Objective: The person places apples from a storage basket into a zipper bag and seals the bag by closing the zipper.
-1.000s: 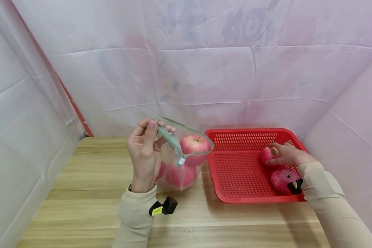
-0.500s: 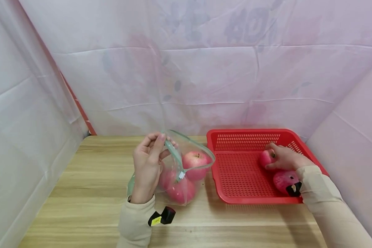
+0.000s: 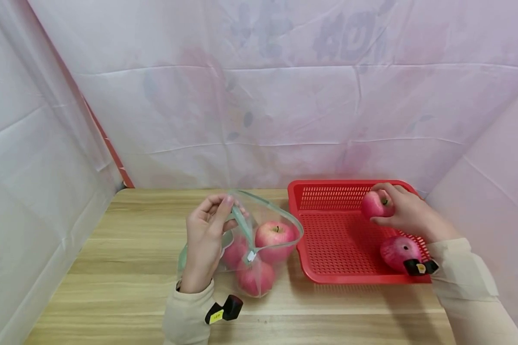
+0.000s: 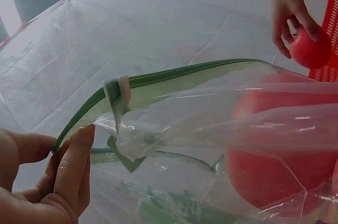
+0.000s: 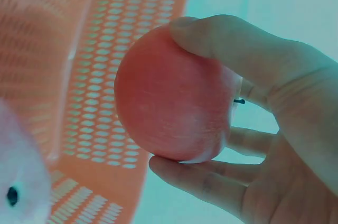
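My left hand [image 3: 206, 238] pinches the green zip edge of a clear zipper bag [image 3: 280, 205] between thumb and fingers. The bag's mouth gapes toward the right, and its white slider [image 3: 251, 256] hangs at the near corner. Several apples [image 3: 275, 235] show through the plastic. Over the right part of the red basket [image 3: 323, 279], my right hand [image 3: 407, 211] grips an apple [image 3: 376, 204] by its sides. That apple [image 5: 174, 94] is held between thumb and fingers in the right wrist view, with its stem toward the palm.
A pinkish-purple round fruit [image 3: 398, 253] lies in the basket's near right corner, partly behind the wrist camera. The wooden table [image 3: 121, 268] runs under everything. Pale printed cloth [image 3: 285, 105] hangs close behind the basket and along both sides.
My right hand has lifted the apple up off the basket's floor. My left hand and the bag's rim have come lower and nearer.
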Tool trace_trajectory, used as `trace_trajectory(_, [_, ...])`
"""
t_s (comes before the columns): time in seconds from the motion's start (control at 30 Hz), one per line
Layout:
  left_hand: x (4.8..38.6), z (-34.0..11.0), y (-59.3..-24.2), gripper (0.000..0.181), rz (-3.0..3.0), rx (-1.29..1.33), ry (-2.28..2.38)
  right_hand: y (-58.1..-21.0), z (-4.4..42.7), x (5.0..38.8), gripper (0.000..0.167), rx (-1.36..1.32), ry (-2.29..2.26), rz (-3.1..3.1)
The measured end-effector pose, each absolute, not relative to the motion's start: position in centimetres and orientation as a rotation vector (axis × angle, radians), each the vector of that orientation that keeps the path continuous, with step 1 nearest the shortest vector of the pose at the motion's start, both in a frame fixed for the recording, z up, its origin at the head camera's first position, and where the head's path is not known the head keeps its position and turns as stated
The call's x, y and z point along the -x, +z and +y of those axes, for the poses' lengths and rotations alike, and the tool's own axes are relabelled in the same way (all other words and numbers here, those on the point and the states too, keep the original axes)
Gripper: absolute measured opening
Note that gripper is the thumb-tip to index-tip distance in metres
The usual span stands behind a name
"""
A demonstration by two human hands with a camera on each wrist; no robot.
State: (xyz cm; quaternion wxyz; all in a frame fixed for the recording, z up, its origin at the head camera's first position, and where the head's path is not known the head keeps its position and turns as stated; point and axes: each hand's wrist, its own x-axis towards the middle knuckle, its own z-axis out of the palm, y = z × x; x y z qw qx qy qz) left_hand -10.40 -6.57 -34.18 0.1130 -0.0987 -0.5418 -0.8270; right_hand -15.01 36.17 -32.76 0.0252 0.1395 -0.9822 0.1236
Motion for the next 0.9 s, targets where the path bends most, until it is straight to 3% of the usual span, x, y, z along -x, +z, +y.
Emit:
trace_trajectory(0.47, [9.8,-6.3,-33.9,0.012,-1.661,0.283,-2.397,-30.1,32.0,10.7,0.081,-0.475,0.437,-2.684])
trace_trajectory(0.9, [9.4,-6.4,-33.5,0.016,-1.764,0.238,-2.338,-30.6,28.1,7.8,0.095,-0.583,0.597,-2.377])
